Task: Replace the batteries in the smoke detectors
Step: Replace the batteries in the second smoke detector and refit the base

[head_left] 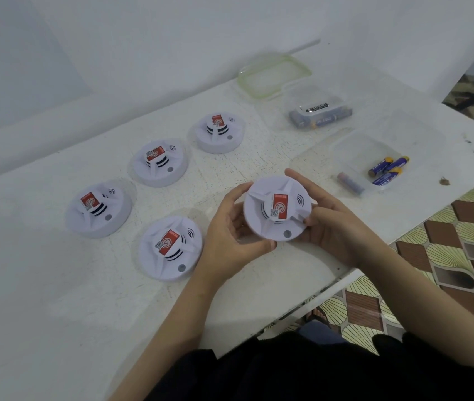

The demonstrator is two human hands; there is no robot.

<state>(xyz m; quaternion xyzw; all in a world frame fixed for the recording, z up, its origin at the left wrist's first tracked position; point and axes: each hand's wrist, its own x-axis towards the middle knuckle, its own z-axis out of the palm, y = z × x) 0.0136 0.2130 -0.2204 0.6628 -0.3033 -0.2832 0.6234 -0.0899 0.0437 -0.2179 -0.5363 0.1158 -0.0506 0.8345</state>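
I count five smoke detectors: four resting on the white counter [258, 285], the fifth detector [277, 208] lifted just above it, face toward me. My left hand [230, 227] cups its left rim, my right hand [328, 218] grips the right rim, fingers curled round. Two clear tubs: far tub [316, 111] with batteries, near tub [374, 166] with four. One lid [273, 75]. White wall, patterned floor [446, 256].

head view, looking down, table [56, 285] close
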